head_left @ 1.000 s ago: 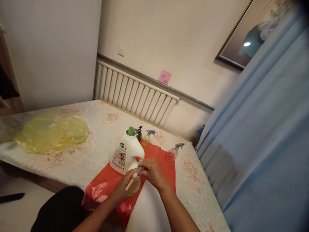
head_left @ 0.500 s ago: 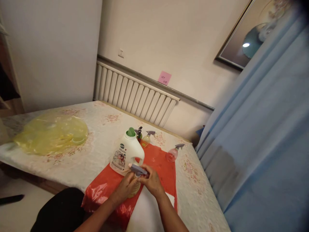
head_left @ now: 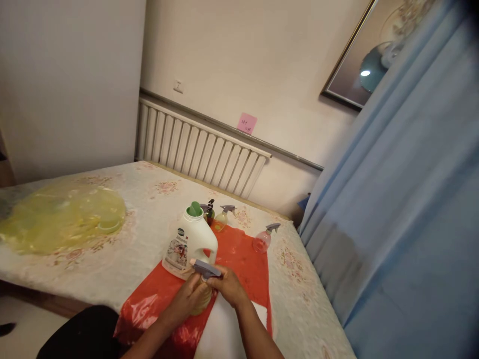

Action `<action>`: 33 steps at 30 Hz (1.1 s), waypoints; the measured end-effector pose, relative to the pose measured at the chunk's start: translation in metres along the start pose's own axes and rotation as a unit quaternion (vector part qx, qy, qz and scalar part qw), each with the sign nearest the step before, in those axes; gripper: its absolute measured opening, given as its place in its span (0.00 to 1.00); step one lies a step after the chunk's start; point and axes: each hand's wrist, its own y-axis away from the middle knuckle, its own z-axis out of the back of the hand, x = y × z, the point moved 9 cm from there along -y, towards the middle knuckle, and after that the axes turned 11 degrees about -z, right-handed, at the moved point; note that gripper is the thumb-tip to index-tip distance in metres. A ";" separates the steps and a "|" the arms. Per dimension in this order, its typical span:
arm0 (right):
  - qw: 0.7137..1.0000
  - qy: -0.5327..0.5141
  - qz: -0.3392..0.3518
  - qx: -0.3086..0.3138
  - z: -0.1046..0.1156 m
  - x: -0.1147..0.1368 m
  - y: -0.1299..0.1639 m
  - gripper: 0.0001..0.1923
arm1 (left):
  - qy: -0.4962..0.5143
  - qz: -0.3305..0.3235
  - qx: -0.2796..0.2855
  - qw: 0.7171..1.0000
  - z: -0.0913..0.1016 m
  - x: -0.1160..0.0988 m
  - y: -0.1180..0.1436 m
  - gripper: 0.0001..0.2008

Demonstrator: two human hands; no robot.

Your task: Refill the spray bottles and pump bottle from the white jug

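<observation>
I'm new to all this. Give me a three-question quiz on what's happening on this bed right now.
1. True or false: the white jug has a green cap.
2. What lies under the jug: A) red plastic bag, B) newspaper, C) wooden tray?
3. What do the left hand and right hand hold together?

Key: 1 true. 2 A. 3 A small yellowish spray bottle; the right hand is at its grey trigger head.

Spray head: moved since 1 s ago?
Yes. The grey spray head went from tilted, tube showing, to seated on the small bottle, judged against the white jug.
</observation>
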 end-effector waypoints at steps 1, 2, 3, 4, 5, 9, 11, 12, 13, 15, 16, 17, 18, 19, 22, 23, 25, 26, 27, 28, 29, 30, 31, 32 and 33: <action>1.000 -0.003 0.000 -0.009 0.001 -0.001 0.000 0.14 | -0.002 -0.001 0.000 1.000 0.000 -0.001 0.000 0.16; 1.000 -0.005 0.000 -0.021 0.002 -0.001 0.000 0.15 | -0.005 -0.002 0.000 1.000 0.000 -0.001 0.000 0.16; 0.999 -0.006 0.002 -0.037 0.004 -0.001 0.000 0.14 | -0.009 -0.003 0.000 1.000 0.001 -0.002 0.000 0.16; 0.998 -0.007 0.004 -0.055 0.005 -0.001 0.000 0.14 | -0.013 -0.003 0.000 1.000 0.001 -0.002 0.000 0.16; 0.997 -0.006 0.006 -0.072 0.007 -0.001 0.001 0.14 | -0.017 -0.002 0.001 1.000 0.001 -0.002 0.000 0.16; 0.991 0.002 0.005 -0.132 0.008 0.000 0.001 0.13 | -0.028 -0.003 -0.004 1.000 0.002 0.003 0.001 0.20; 0.986 0.010 0.004 -0.168 0.008 0.001 0.003 0.11 | -0.043 -0.008 -0.026 0.999 0.006 0.007 0.003 0.22; 0.982 0.015 0.004 -0.190 0.009 0.001 0.004 0.11 | -0.054 -0.008 -0.042 0.998 0.008 0.009 0.004 0.22; 0.977 0.020 0.003 -0.214 0.009 0.001 0.006 0.10 | -0.067 -0.007 -0.057 0.996 0.011 0.011 0.005 0.21; 0.965 0.030 0.000 -0.260 0.010 -0.001 0.010 0.11 | -0.091 -0.002 -0.074 0.993 0.014 0.013 0.008 0.17; 0.959 0.034 -0.002 -0.282 0.010 -0.002 0.012 0.11 | -0.102 0.000 -0.077 0.992 0.014 0.013 0.008 0.16; 0.952 0.039 -0.002 -0.303 0.009 -0.002 0.014 0.11 | -0.110 0.002 -0.076 0.991 0.014 0.013 0.009 0.15; 0.946 0.043 -0.002 -0.321 0.008 -0.003 0.016 0.12 | -0.116 0.003 -0.072 0.991 0.014 0.011 0.009 0.14; 0.941 0.047 -0.002 -0.336 0.007 -0.004 0.018 0.12 | -0.121 0.003 -0.068 0.990 0.013 0.009 0.009 0.13; 0.932 0.057 0.000 -0.359 0.004 -0.005 0.020 0.11 | -0.130 0.005 -0.062 0.990 0.014 0.003 0.009 0.13; 0.932 0.060 0.003 -0.357 0.004 -0.004 0.021 0.10 | -0.132 0.005 -0.062 0.989 0.015 0.002 0.009 0.13; 0.939 0.070 0.013 -0.337 0.004 0.000 0.021 0.10 | -0.135 0.000 -0.063 0.989 0.015 0.000 0.008 0.14; 0.944 0.077 0.021 -0.320 0.004 0.003 0.021 0.10 | -0.135 -0.007 -0.060 0.989 0.015 -0.001 0.007 0.14; 0.949 0.084 0.031 -0.301 0.003 0.007 0.021 0.11 | -0.134 -0.017 -0.060 0.989 0.014 -0.002 0.006 0.14; 0.954 0.091 0.041 -0.282 0.003 0.010 0.021 0.11 | -0.134 -0.028 -0.059 0.989 0.013 -0.003 0.005 0.14; 0.958 0.098 0.051 -0.265 0.003 0.014 0.022 0.09 | -0.135 -0.036 -0.062 0.988 0.013 -0.004 0.005 0.15; 0.960 0.104 0.058 -0.252 0.003 0.016 0.022 0.08 | -0.136 -0.039 -0.065 0.988 0.012 -0.004 0.005 0.15; 0.961 0.109 0.062 -0.245 0.003 0.018 0.023 0.07 | -0.138 -0.038 -0.069 0.987 0.012 -0.003 0.005 0.15; 0.962 0.111 0.063 -0.242 0.003 0.018 0.022 0.07 | -0.141 -0.033 -0.072 0.987 0.012 -0.002 0.005 0.15; 0.961 0.111 0.061 -0.245 0.003 0.018 0.022 0.07 | -0.143 -0.027 -0.074 0.987 0.012 -0.001 0.005 0.15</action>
